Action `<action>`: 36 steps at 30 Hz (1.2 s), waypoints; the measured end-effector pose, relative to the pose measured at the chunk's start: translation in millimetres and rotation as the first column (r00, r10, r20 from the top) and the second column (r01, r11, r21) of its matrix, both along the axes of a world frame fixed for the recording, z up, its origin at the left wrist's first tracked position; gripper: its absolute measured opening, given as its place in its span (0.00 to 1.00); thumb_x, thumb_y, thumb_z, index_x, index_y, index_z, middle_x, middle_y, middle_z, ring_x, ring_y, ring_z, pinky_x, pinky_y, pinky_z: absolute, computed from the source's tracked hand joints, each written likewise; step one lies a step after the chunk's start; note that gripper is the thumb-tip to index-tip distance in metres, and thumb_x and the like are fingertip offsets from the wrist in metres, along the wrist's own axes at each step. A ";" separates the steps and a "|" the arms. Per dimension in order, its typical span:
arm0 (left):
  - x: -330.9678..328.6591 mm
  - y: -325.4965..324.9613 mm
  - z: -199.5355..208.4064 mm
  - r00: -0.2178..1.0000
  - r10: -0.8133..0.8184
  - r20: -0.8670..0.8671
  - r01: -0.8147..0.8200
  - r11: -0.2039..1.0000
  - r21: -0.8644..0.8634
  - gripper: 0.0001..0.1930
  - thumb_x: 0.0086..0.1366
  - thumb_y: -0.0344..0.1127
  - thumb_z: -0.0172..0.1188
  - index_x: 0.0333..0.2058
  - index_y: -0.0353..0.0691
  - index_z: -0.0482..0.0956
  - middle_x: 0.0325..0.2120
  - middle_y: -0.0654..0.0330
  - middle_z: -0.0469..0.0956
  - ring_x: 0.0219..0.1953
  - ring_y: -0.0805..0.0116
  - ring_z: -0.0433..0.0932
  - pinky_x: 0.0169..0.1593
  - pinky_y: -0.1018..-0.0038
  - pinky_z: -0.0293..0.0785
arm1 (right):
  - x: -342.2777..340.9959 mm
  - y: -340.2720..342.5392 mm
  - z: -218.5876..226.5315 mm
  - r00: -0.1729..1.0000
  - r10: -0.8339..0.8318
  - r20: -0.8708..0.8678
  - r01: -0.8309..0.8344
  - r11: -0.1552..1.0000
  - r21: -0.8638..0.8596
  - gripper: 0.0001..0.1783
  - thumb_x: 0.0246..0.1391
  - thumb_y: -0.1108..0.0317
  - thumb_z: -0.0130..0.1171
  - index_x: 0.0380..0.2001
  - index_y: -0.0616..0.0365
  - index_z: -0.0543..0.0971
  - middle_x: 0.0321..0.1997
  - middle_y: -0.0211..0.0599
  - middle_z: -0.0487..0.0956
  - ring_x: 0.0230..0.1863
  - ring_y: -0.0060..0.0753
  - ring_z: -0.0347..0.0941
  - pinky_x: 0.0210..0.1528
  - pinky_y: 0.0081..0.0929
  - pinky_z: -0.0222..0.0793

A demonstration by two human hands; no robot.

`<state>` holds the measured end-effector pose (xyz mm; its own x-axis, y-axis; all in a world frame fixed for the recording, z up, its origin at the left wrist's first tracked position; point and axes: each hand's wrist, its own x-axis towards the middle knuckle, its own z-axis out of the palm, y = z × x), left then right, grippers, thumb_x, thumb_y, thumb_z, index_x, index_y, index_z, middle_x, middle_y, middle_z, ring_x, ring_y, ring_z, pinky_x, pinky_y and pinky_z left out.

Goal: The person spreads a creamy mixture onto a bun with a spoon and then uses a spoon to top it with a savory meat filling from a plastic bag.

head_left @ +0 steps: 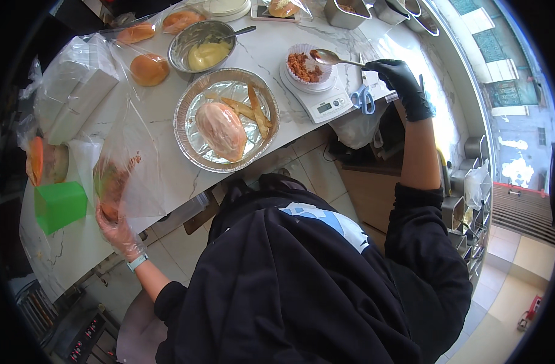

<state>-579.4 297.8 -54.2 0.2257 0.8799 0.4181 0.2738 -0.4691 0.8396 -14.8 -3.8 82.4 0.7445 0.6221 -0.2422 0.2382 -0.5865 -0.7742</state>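
My right hand (398,85), in a black glove, grips the handle of a metal spoon (349,62). The spoon's bowl, with a little reddish-brown stuff in it, is at the rim of a fluted paper cup (328,75). Inside the cup lie reddish-brown shreds (303,70) that look like meat floss, and the cup stands on a white digital kitchen scale (321,111). At the table's left edge, my left hand (120,235), in a clear plastic glove, is closed around the lower side of a clear plastic bag (145,191) holding similar shreds.
A round foil pan (184,142) holds a wrapped pale pink piece and brown wedges. Beyond it are a steel bowl (177,50) of yellow cream and several buns (149,70). Blue scissors (366,102) lie beside the scale; a green box (60,206) stands far left.
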 end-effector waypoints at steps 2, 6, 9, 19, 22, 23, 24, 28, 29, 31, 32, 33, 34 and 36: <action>-2.2 -0.8 -0.4 1.000 0.024 -0.004 -0.024 1.000 0.004 0.29 0.49 0.24 0.64 0.50 0.31 0.62 0.52 0.54 0.64 0.54 0.65 0.62 0.60 0.70 0.53 | -11.6 5.0 19.4 0.991 0.078 0.109 -0.082 0.996 0.031 0.12 0.47 0.62 0.54 0.32 0.52 0.82 0.15 0.21 0.67 0.14 0.13 0.57 0.17 0.14 0.52; 5.7 -5.1 10.5 0.998 0.066 -0.023 -0.066 0.998 0.000 0.29 0.48 0.26 0.65 0.50 0.32 0.64 0.51 0.56 0.65 0.53 0.66 0.63 0.58 0.71 0.56 | -39.9 24.3 58.6 0.971 0.193 0.139 -0.193 0.981 -0.012 0.11 0.49 0.64 0.54 0.34 0.52 0.82 0.16 0.22 0.70 0.15 0.11 0.56 0.16 0.13 0.50; 14.3 -8.3 16.1 0.994 0.106 -0.011 -0.106 0.992 -0.075 0.29 0.48 0.27 0.66 0.50 0.33 0.65 0.49 0.58 0.67 0.52 0.68 0.64 0.57 0.72 0.57 | -66.8 44.7 72.1 0.922 0.319 0.219 -0.331 0.943 0.022 0.10 0.49 0.67 0.54 0.34 0.53 0.82 0.19 0.21 0.73 0.15 0.10 0.55 0.17 0.12 0.48; 16.5 -15.4 21.3 0.994 0.104 0.042 -0.100 0.991 -0.094 0.30 0.46 0.26 0.67 0.49 0.34 0.66 0.48 0.59 0.67 0.52 0.69 0.64 0.59 0.72 0.56 | -209.0 150.3 41.9 0.502 0.513 0.696 -0.828 0.519 0.214 0.06 0.43 0.67 0.57 0.26 0.56 0.79 0.22 0.41 0.76 0.24 0.42 0.73 0.29 0.29 0.70; 14.8 -9.3 18.6 0.996 0.081 0.024 -0.078 0.993 -0.093 0.30 0.47 0.27 0.67 0.50 0.34 0.65 0.48 0.58 0.67 0.52 0.69 0.64 0.58 0.72 0.57 | -225.3 151.5 37.3 0.563 0.435 0.702 -0.762 0.602 0.238 0.06 0.42 0.67 0.58 0.25 0.57 0.78 0.21 0.40 0.76 0.24 0.43 0.73 0.29 0.30 0.70; 11.6 -7.2 15.9 0.997 0.073 0.029 -0.070 0.992 -0.102 0.30 0.47 0.27 0.67 0.50 0.34 0.65 0.48 0.58 0.67 0.52 0.69 0.64 0.58 0.72 0.57 | -223.4 152.0 37.2 0.562 0.436 0.702 -0.758 0.610 0.228 0.06 0.42 0.67 0.58 0.25 0.57 0.78 0.21 0.40 0.76 0.24 0.43 0.73 0.29 0.30 0.70; 9.6 -6.4 13.3 0.996 0.092 -0.021 -0.094 0.991 -0.091 0.30 0.47 0.28 0.67 0.50 0.33 0.65 0.49 0.57 0.67 0.52 0.68 0.64 0.58 0.72 0.57 | -217.6 147.4 39.5 0.639 0.427 0.640 -0.710 0.648 0.277 0.06 0.42 0.68 0.58 0.25 0.58 0.79 0.21 0.41 0.76 0.23 0.43 0.73 0.29 0.30 0.70; -8.1 0.6 1.9 0.992 0.088 -0.090 -0.089 0.996 -0.008 0.31 0.49 0.31 0.66 0.51 0.32 0.63 0.50 0.54 0.65 0.53 0.64 0.63 0.58 0.71 0.56 | -215.0 126.7 27.7 0.824 0.470 0.316 -0.566 0.708 0.422 0.06 0.40 0.68 0.57 0.24 0.57 0.79 0.20 0.46 0.75 0.23 0.46 0.73 0.29 0.32 0.70; -10.1 4.5 -1.3 0.995 0.050 -0.082 -0.049 0.999 0.004 0.32 0.50 0.32 0.65 0.52 0.31 0.61 0.51 0.53 0.65 0.54 0.63 0.62 0.59 0.69 0.55 | -222.2 124.1 21.1 0.820 0.459 0.342 -0.572 0.679 0.460 0.06 0.40 0.69 0.57 0.23 0.58 0.79 0.20 0.46 0.75 0.23 0.47 0.73 0.29 0.33 0.69; -9.5 8.1 -4.9 0.995 0.021 -0.093 -0.019 1.000 0.018 0.31 0.51 0.31 0.64 0.52 0.30 0.61 0.52 0.51 0.64 0.55 0.62 0.61 0.60 0.69 0.53 | -239.1 123.9 1.1 0.815 0.497 0.298 -0.576 0.647 0.500 0.05 0.40 0.70 0.55 0.20 0.60 0.77 0.18 0.47 0.74 0.22 0.49 0.72 0.29 0.34 0.69; -10.5 8.3 -7.9 0.996 -0.011 -0.091 0.013 1.000 0.017 0.31 0.51 0.31 0.64 0.52 0.30 0.61 0.52 0.51 0.64 0.55 0.62 0.61 0.60 0.69 0.53 | -246.3 125.4 -6.7 0.805 0.549 0.222 -0.577 0.642 0.505 0.06 0.40 0.70 0.54 0.18 0.61 0.76 0.18 0.48 0.73 0.22 0.50 0.72 0.29 0.35 0.69; -11.6 7.3 -8.8 0.996 -0.015 -0.092 0.018 0.999 0.033 0.30 0.52 0.29 0.63 0.51 0.29 0.61 0.53 0.51 0.63 0.55 0.62 0.61 0.60 0.69 0.53 | -249.9 125.8 -7.9 0.818 0.531 0.223 -0.562 0.654 0.506 0.06 0.40 0.70 0.54 0.18 0.61 0.76 0.18 0.48 0.73 0.22 0.50 0.72 0.29 0.35 0.69; -11.6 8.9 -9.7 0.996 -0.016 -0.093 0.021 0.999 0.050 0.29 0.52 0.28 0.62 0.51 0.29 0.60 0.53 0.51 0.63 0.55 0.62 0.61 0.60 0.69 0.53 | -252.5 126.0 -8.4 0.790 0.574 0.217 -0.603 0.658 0.451 0.05 0.43 0.70 0.54 0.22 0.61 0.76 0.19 0.48 0.73 0.23 0.49 0.72 0.29 0.35 0.68; -7.7 6.7 -8.4 0.997 -0.036 -0.076 0.037 0.999 0.019 0.29 0.52 0.28 0.62 0.51 0.30 0.61 0.53 0.50 0.63 0.55 0.61 0.61 0.60 0.69 0.53 | -255.4 129.1 -13.7 0.762 0.615 0.205 -0.639 0.659 0.396 0.06 0.45 0.71 0.53 0.26 0.62 0.76 0.20 0.48 0.74 0.24 0.48 0.71 0.29 0.35 0.68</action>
<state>-587.1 304.5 -62.6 0.2889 0.8621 0.4162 0.3182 -0.4965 0.8076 -270.2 125.3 68.7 0.1434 0.9727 0.1827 0.4723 0.0950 -0.8763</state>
